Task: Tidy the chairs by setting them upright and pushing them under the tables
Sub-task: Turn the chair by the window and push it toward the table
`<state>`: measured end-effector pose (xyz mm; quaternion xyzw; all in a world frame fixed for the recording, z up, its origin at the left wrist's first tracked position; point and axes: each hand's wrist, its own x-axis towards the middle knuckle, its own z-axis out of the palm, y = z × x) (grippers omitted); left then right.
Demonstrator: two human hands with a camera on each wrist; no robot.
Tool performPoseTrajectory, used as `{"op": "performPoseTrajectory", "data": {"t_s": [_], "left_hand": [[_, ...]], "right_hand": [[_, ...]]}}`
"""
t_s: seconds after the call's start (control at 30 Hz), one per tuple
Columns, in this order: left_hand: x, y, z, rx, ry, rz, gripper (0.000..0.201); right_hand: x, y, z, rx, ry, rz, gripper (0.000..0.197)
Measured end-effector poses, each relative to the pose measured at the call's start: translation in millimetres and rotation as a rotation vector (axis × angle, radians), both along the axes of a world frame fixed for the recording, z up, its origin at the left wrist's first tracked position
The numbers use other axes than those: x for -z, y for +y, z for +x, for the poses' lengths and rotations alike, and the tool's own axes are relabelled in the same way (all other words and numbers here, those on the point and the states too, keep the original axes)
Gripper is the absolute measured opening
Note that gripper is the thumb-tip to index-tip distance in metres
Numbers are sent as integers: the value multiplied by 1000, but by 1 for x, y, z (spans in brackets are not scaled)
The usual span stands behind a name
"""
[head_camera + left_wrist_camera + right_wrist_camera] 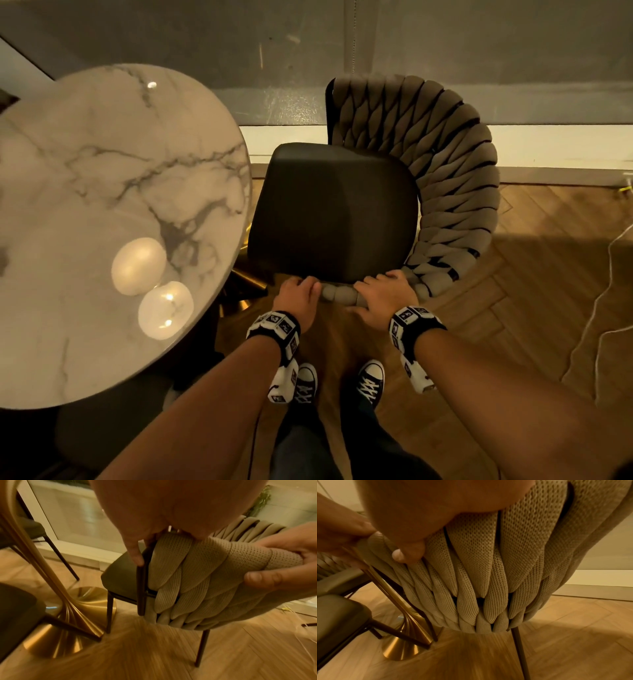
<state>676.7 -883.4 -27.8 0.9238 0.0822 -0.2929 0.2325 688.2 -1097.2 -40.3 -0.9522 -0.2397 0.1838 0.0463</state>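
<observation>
A chair with a dark seat (335,212) and a woven beige backrest (455,178) stands upright on its thin dark legs, just right of the round marble table (85,178). The seat's left edge is close to the tabletop rim. My left hand (300,290) grips the near end of the padded backrest rim, with its thumb down the dark frame post (142,582). My right hand (381,291) grips the same rim a little to the right, fingers curled over the woven cords (488,574). In the left wrist view, the right hand (283,563) wraps a beige cord.
The table's gold pedestal base (65,632) stands on the wooden floor left of the chair legs. A second dark chair seat (15,608) sits near it and a third chair (30,530) is behind. Pale cables (603,291) lie on the floor at right. A glass wall and sill (548,147) run behind.
</observation>
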Motion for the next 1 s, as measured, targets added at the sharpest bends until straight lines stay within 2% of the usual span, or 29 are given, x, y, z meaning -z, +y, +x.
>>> {"op": "performPoseTrajectory", "data": {"t_s": [0.2,0.27,0.4,0.47,0.5,0.53,0.57,0.6,0.63,0.67,0.7,0.73,0.77,0.87,1.0], "left_hand": [[-15,-4,8,58,133,34,68],[-14,-9,2,67,123,59,67],[-11,-8,-11,59,91,64,58],[-9,-7,-17,55,81,60,57],[-9,-7,-21,49,76,59,57],[-8,-7,-24,40,70,60,58],[-8,-8,-27,33,59,64,57],[-8,-9,-30,29,47,73,57],[-8,-11,-33,27,34,84,56],[-7,-12,-34,24,22,94,55],[-5,-13,-36,23,15,98,55],[-4,-14,-35,21,13,96,55],[-3,-15,-35,18,16,93,55],[-2,-18,-29,5,37,79,57],[-4,-27,-15,-23,63,37,59]], "right_hand": [[-3,-4,5,-1,90,-27,52],[-2,-9,4,-3,115,-48,57],[-16,-13,5,-7,229,-38,86],[-26,-22,5,64,113,-47,72],[-25,-32,6,185,-14,-52,60],[-25,-43,5,393,-117,-48,53],[-23,-55,3,673,-166,-32,61],[-21,-65,2,986,-134,31,77],[-22,-71,1,1277,-55,176,90],[-20,-71,2,1493,52,384,95],[-18,-69,5,1614,132,612,93],[-16,-67,10,1691,158,793,86],[-13,-65,17,1734,148,868,78],[-5,-65,33,1766,84,782,64],[-2,-74,53,1711,135,762,70]]}}
